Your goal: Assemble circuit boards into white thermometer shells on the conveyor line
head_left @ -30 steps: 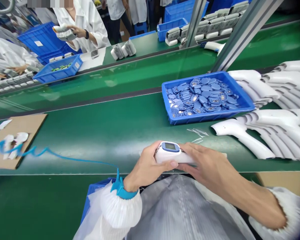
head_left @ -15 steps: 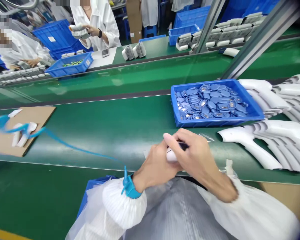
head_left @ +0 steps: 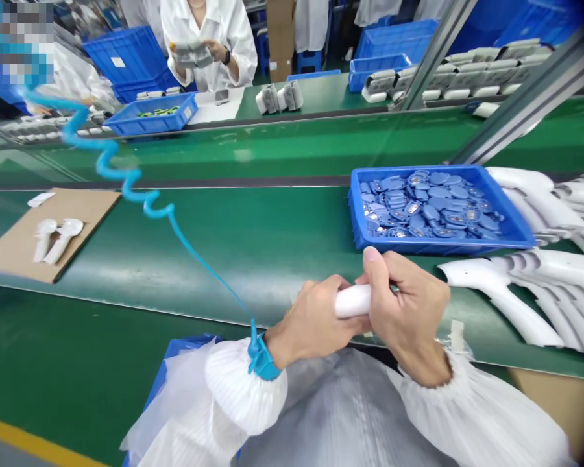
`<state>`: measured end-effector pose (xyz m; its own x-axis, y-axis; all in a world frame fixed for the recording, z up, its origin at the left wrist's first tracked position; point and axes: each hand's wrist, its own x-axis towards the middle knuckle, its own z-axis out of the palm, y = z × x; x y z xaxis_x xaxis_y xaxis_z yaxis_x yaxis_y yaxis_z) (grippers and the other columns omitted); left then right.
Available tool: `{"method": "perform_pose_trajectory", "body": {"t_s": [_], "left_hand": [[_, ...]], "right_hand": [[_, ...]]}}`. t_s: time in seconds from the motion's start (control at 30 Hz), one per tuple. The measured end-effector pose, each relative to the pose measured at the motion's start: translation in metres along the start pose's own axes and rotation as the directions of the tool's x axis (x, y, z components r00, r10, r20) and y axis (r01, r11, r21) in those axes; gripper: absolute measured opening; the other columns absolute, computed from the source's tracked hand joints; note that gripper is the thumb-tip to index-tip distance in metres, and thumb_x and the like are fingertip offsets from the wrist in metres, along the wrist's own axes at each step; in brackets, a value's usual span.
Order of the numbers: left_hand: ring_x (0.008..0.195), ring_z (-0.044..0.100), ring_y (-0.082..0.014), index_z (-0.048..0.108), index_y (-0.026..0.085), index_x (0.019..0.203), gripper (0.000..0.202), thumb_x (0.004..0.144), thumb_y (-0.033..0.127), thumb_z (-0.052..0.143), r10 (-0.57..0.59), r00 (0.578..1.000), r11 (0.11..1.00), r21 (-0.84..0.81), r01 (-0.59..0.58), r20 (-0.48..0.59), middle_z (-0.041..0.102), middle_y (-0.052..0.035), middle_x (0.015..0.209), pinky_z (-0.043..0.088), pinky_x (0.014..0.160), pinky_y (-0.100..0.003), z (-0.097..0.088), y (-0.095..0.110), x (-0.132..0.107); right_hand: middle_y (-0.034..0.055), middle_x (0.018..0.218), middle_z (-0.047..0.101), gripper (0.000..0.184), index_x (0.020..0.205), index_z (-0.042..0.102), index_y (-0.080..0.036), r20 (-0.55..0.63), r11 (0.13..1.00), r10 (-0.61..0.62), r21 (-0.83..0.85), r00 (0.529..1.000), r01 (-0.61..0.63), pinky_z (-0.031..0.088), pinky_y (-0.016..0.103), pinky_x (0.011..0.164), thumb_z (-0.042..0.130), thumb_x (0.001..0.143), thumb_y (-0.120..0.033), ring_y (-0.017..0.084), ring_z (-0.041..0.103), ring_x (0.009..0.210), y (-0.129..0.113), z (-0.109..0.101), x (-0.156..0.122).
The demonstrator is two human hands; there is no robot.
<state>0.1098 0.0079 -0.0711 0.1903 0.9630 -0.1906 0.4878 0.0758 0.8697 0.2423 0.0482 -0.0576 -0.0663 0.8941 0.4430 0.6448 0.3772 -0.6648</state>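
Between my hands is a white plastic housing [head_left: 353,301] with a smooth rounded side facing up; most of it is covered by fingers. My left hand [head_left: 316,319] wraps around its left part and wears a blue wrist strap [head_left: 263,360] with a coiled cord. My right hand [head_left: 409,305] grips the right part, thumb pressed along the top. Just beyond my hands stands a blue tray [head_left: 442,246] full of small blue plastic parts [head_left: 433,201]. To the right lie white gun-shaped shells [head_left: 506,285] in rows.
A cardboard sheet [head_left: 14,243] with two white handle-shaped pieces [head_left: 58,240] lies at the left on the green bench [head_left: 224,227]. The blue coiled cord [head_left: 126,181] stretches across the left side. Opposite, a person in a white coat [head_left: 238,39] holds grey-white parts. A metal post [head_left: 433,55] rises at right.
The white housing has turned, so its dark opening no longer shows and its smooth side does. My right hand has shifted its grip. The view has swung slightly and the cord has lifted.
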Motion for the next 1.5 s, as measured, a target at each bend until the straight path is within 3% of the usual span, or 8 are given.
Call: {"method": "perform_pose_trajectory", "body": {"t_s": [0.27,0.53,0.63,0.77,0.93,1.1,1.37,1.5], "left_hand": [[0.072,0.069,-0.0321,0.062,0.014,0.103,0.032,0.087,0.042,0.061,-0.024,1.0,0.948,0.318,0.027,-0.011,0.073,-0.0153,0.091,0.048,0.064,-0.041,0.016,0.004,0.002],[0.083,0.068,-0.0243,0.061,0.022,0.109,0.024,0.092,0.038,0.066,-0.012,0.976,0.943,0.323,0.083,-0.216,0.072,-0.0035,0.095,0.049,0.073,-0.035,-0.04,-0.012,-0.01],[0.103,0.067,-0.0267,0.055,0.023,0.126,0.041,0.088,0.024,0.072,0.123,0.943,0.868,0.495,0.048,-0.308,0.07,-0.0065,0.116,0.05,0.086,-0.038,-0.045,-0.014,-0.002],[0.102,0.064,-0.0294,0.061,0.019,0.109,0.022,0.089,0.022,0.071,0.174,0.956,0.71,0.703,0.045,-0.237,0.071,-0.0085,0.107,0.047,0.084,-0.041,-0.043,-0.012,0.012],[0.086,0.064,-0.0211,0.058,0.019,0.108,0.026,0.09,0.034,0.07,-0.043,0.885,0.983,0.139,0.121,-0.463,0.069,-0.0046,0.1,0.047,0.075,-0.033,-0.054,-0.022,0.014],[0.083,0.062,-0.0172,0.057,0.016,0.105,0.036,0.094,0.05,0.063,-0.095,0.972,0.915,-0.402,0.001,-0.213,0.068,-0.0055,0.095,0.049,0.074,-0.029,-0.041,-0.011,0.021],[0.084,0.06,-0.0175,0.058,0.022,0.102,0.017,0.099,0.039,0.062,0.155,0.974,0.981,0.139,-0.132,-0.164,0.069,0.0003,0.095,0.042,0.077,-0.031,-0.028,0.032,0.025],[0.086,0.061,-0.0192,0.056,0.022,0.104,0.02,0.099,0.041,0.061,0.149,0.977,0.978,0.167,-0.123,-0.153,0.07,-0.0009,0.098,0.041,0.076,-0.033,-0.029,0.037,0.024]], "right_hand": [[0.0028,0.053,0.058,0.058,0.052,0.054,-0.023,0.107,1.0,0.007,0.02,0.994,-0.009,0.036,0.033,0.058,0.042,0.105,-0.044,0.015,0.051,0.053,0.006,0.005,-0.002],[0.0059,0.093,0.078,0.02,0.1,0.078,-0.019,0.346,0.959,0.061,-0.282,0.936,0.041,0.047,0.034,0.077,0.064,0.094,-0.032,0.022,0.07,0.078,0.07,-0.021,0.096],[0.0068,0.09,0.079,0.013,0.095,0.078,-0.018,0.509,0.937,0.06,-0.326,0.859,0.128,0.048,0.034,0.077,0.074,0.084,-0.021,0.024,0.071,0.082,0.089,-0.003,0.125],[0.0045,0.077,0.077,0.01,0.082,0.077,-0.018,0.57,0.948,0.064,-0.292,0.819,0.129,0.05,0.032,0.072,0.076,0.074,-0.012,0.022,0.071,0.076,0.093,0.013,0.138],[0.004,0.094,0.079,0.018,0.098,0.078,-0.022,0.498,0.995,0.023,-0.093,0.867,0.028,0.055,0.036,0.081,0.065,0.091,-0.033,0.021,0.072,0.082,0.076,-0.017,0.123],[0.0044,0.088,0.078,0.04,0.109,0.077,-0.022,0.555,0.876,0.109,0.338,0.824,-0.343,0.061,0.035,0.074,0.072,0.087,-0.055,0.019,0.073,0.075,0.046,-0.04,0.078],[0.0036,0.121,0.076,0.028,0.116,0.078,-0.028,0.508,0.827,0.044,0.465,0.86,-0.317,0.065,0.037,0.09,0.068,0.093,-0.04,0.024,0.074,0.108,0.023,-0.047,0.046],[0.0008,0.116,0.077,0.028,0.12,0.077,-0.029,0.519,0.828,0.04,0.461,0.854,-0.319,0.065,0.038,0.092,0.065,0.096,-0.037,0.024,0.075,0.106,0.021,-0.048,0.044]]}}
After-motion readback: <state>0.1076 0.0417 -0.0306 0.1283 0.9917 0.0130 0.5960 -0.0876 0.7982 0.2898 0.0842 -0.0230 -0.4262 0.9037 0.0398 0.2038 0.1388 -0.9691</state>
